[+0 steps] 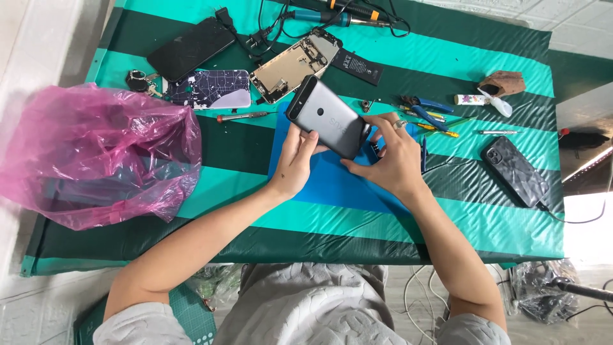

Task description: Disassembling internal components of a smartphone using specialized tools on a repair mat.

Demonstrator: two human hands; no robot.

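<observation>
Both hands [348, 156] around grey phone [327, 117], perhaps above blue mat [319, 182].

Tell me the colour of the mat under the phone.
Blue mat, seen in the head view.

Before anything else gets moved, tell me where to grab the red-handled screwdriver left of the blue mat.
Take the red-handled screwdriver by its red grip at the left end, coming from above. It lies flat and roughly level on the striped table cover, its metal shaft pointing right toward the blue mat, with bare cloth around the handle.

Bare striped cloth [357, 223] nearside; pink bag [96, 156] blocks left, tools [428, 115] right.
</observation>
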